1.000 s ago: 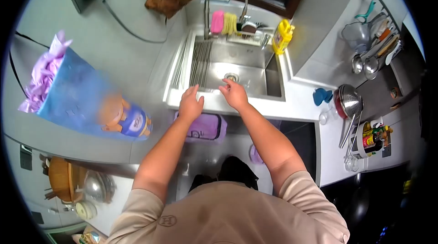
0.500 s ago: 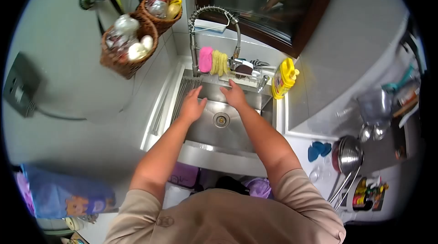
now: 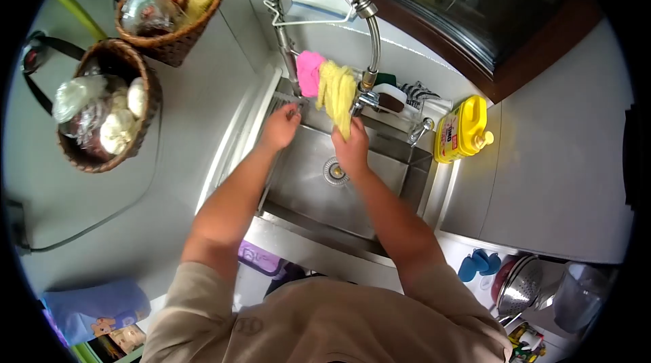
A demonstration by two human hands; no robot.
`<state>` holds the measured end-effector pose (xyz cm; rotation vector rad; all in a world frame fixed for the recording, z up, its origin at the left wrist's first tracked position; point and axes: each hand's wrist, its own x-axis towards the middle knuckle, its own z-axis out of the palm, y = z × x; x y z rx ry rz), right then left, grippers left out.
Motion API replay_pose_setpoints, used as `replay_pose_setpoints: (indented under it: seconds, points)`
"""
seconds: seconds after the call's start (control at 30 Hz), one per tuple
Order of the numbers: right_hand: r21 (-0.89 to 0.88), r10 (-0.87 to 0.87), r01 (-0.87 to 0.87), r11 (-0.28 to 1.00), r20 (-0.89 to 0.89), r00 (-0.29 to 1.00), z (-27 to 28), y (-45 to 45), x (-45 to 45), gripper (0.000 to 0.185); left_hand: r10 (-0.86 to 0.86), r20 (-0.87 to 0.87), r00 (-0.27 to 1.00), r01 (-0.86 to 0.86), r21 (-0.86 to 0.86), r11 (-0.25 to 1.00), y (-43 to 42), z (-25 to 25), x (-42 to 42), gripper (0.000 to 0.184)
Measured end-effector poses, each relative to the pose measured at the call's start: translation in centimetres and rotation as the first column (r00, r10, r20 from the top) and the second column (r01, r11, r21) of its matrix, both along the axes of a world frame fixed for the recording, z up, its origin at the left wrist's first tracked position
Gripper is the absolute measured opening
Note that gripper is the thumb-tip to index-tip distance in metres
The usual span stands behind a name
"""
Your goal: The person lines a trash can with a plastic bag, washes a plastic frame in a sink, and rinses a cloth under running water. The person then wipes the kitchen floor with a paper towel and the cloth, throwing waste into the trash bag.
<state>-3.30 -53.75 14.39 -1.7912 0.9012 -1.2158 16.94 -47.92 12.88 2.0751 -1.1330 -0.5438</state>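
Note:
A yellow cloth (image 3: 335, 91) hangs below the spring-neck faucet (image 3: 374, 44), its lower end drawn down over the sink. My right hand (image 3: 350, 149) is closed on that lower end. Beside it on the same bar hangs a pink cloth (image 3: 308, 72), which neither hand touches. My left hand (image 3: 278, 129) is over the sink's left side, near the slatted rack (image 3: 288, 100), with its fingers curled in. Whatever those fingers may hold is hidden. Under both hands lies the steel sink (image 3: 305, 186) with its round drain (image 3: 335, 172).
A yellow detergent bottle (image 3: 462, 131) stands at the sink's back right corner, near a small metal dispenser (image 3: 422, 131). Two wicker baskets (image 3: 152, 115) with garlic and bagged food hang on the left wall. A colander (image 3: 521, 287) and blue pieces (image 3: 479, 264) sit at right.
My right hand has moved up and closed on the yellow cloth, pulling its end down. My left hand's fingers have curled in. The view has shifted closer to the sink.

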Motion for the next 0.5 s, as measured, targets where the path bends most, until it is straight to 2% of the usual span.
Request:
replay_pose_setpoints:
  seconds: [0.03, 0.07, 0.13, 0.23, 0.33, 0.37, 0.43, 0.47, 0.5]
  points:
    - [-0.106, -0.018, 0.013, 0.994, -0.039, 0.999, -0.7, 1.1, -1.5, 0.019, -0.037, -0.038, 0.999, 0.032, -0.119, 0.992, -1.0, -0.9, 0.3, 0.037]
    - [-0.033, -0.014, 0.013, 0.999, -0.047, 0.999, -1.8, 2.0, -2.9, 0.019, -0.011, -0.023, 1.000, 0.010, -0.064, 0.998, -2.0, -1.7, 0.5, 0.037]
    - [0.107, -0.008, 0.013, 0.994, -0.053, 0.999, -3.7, 2.7, -5.4, 0.019, -0.033, -0.053, 0.998, 0.027, -0.095, 0.995, -3.4, -1.9, -0.4, 0.037]
    - [0.112, 0.052, -0.044, 0.993, -0.065, 0.997, -4.0, 2.4, -7.9, 0.018, 0.002, -0.090, 0.996, 0.005, 0.085, 0.996, -4.6, -0.3, -2.9, 0.033]
    - [0.185, 0.095, -0.101, 0.978, 0.038, 0.995, -4.9, 2.1, -9.5, 0.020, -0.124, -0.014, 0.992, 0.119, -0.173, 0.978, -6.4, -6.7, -1.6, 0.052]
    - [0.214, 0.102, -0.118, 0.970, 0.085, 0.991, -5.2, 2.1, -9.9, 0.020, 0.018, 0.477, 0.879, 0.122, -0.260, 0.958, -6.5, -8.2, -1.9, 0.064]
    - [0.366, 0.076, -0.149, 0.918, 0.207, 0.975, -5.0, 2.1, -10.3, 0.023, -0.036, 0.173, 0.984, 0.072, -0.208, 0.975, -6.9, -5.1, -3.0, 0.065]
    - [0.438, 0.054, -0.170, 0.883, 0.265, 0.963, -4.6, 2.3, -10.6, 0.024, -0.052, 0.009, 0.999, 0.053, -0.174, 0.983, -7.0, -4.1, -3.5, 0.066]
    - [0.635, 0.051, -0.292, 0.715, 0.370, 0.928, -4.1, 2.4, -11.0, 0.024, -0.103, 0.018, 0.995, 0.104, -0.148, 0.983, -7.3, -4.5, -3.1, 0.066]
